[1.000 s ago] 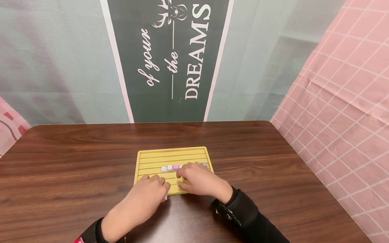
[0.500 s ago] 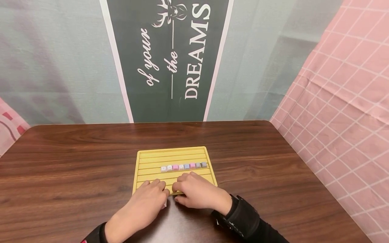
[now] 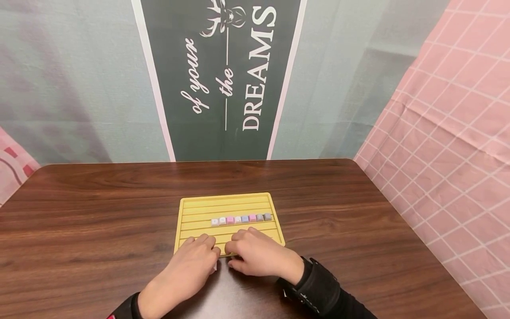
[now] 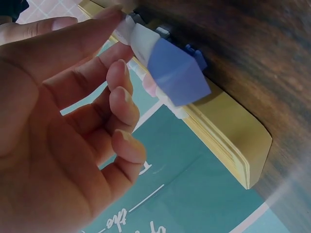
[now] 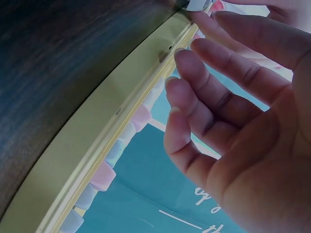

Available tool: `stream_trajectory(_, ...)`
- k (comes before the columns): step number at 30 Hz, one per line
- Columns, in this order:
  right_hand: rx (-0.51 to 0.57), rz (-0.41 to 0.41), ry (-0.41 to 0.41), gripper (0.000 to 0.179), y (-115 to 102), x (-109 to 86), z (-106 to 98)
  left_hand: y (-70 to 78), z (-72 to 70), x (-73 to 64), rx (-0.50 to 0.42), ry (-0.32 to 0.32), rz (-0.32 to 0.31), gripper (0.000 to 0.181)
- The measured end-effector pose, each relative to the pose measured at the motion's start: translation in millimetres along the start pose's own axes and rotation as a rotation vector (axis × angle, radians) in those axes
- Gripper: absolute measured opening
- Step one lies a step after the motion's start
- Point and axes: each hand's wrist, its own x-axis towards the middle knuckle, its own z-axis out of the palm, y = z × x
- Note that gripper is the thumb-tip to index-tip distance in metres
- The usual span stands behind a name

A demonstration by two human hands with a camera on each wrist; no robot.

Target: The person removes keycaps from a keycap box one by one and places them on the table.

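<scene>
A yellow ridged tray [image 3: 225,202] lies on the table. Across its middle runs a row of several keycaps [image 3: 229,219] in white, pink, blue and grey. At the tray's near edge, my left hand [image 3: 185,268] pinches a short line of keycaps between thumb and forefinger; the left wrist view shows a white keycap [image 4: 144,43] and a blue-violet keycap [image 4: 177,75] at its end. My right hand [image 3: 260,256] hovers close beside it at the same edge, fingers loosely bent, with nothing visible between thumb and fingers.
The dark wooden table [image 3: 99,212] extends around the tray. Behind it hangs a grey-green curtain [image 3: 326,79] with white lettering on a dark panel. A pink checked cloth [image 3: 450,146] borders the right side.
My right hand has drawn back from the keycap row to the tray's near edge, uncovering the row. The left hand has shifted slightly toward me, still pinching its keycaps.
</scene>
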Motion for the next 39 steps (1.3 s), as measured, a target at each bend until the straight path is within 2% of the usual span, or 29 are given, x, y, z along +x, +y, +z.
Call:
stream_trajectory(29, 0.01, 0.017, -0.013, 0.015, 2, -0.3, 0, 1.2, -1.5, -0.3, -0.013, -0.008, -0.044, 0.02)
stream_trajectory(33, 0.014, 0.02, -0.01, 0.012, 3, -0.6, -1, -0.1, -6.4, -0.1, -0.021, -0.016, -0.044, 0.021)
stream_trajectory(39, 0.045, 0.033, 0.033, 0.013, 8, -0.6, -6, -5.8, -21.5, 0.8, -0.025, -0.001, -0.061, 0.021)
